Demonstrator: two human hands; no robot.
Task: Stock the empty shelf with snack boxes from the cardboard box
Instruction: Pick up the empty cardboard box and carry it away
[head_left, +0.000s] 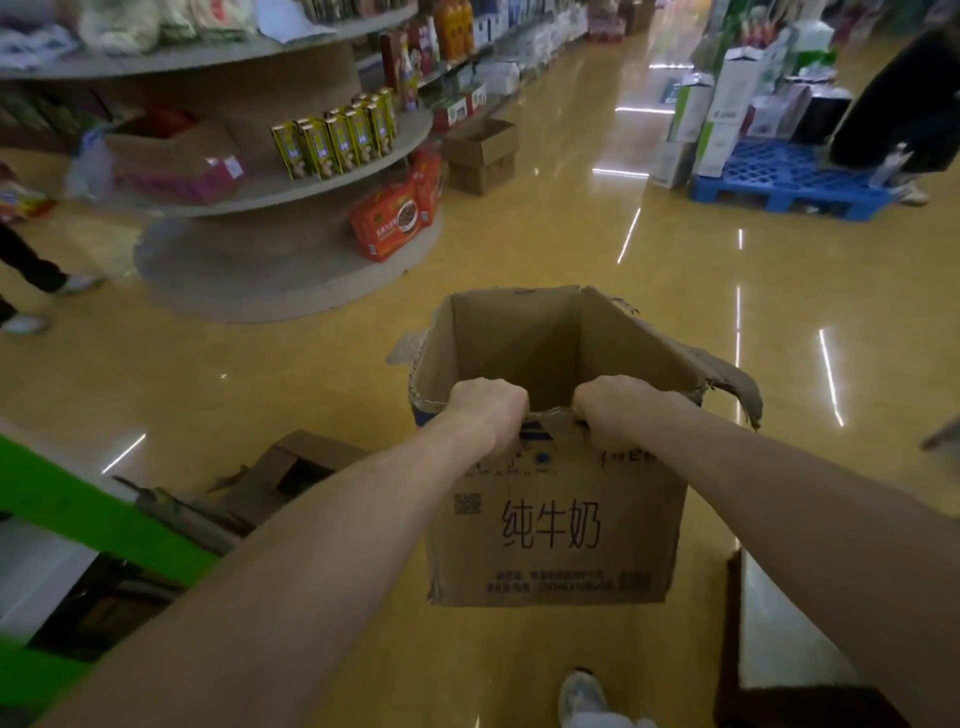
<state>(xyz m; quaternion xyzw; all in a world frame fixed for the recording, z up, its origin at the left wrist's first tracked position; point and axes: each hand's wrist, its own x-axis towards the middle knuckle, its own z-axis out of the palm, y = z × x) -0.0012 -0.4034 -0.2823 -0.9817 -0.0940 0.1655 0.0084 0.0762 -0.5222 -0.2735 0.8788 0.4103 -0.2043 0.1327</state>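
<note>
A brown cardboard box (556, 535) with printed characters on its near side hangs in front of me above the yellow floor. My left hand (488, 410) and my right hand (618, 410) both grip its torn near rim, fists side by side. The inside that shows looks dark and holds nothing I can see. A round tiered shelf (291, 192) stands at the left, with yellow-green snack boxes (337, 137) on its middle tier and orange boxes (387, 221) on its bottom tier.
Two stacked cardboard boxes (480, 156) sit on the floor beyond the round shelf. A blue pallet (779, 182) with cartons is at the back right, a person in black beside it. A green rack (78, 509) and flattened cardboard lie at my left. My shoe (582, 696) shows below.
</note>
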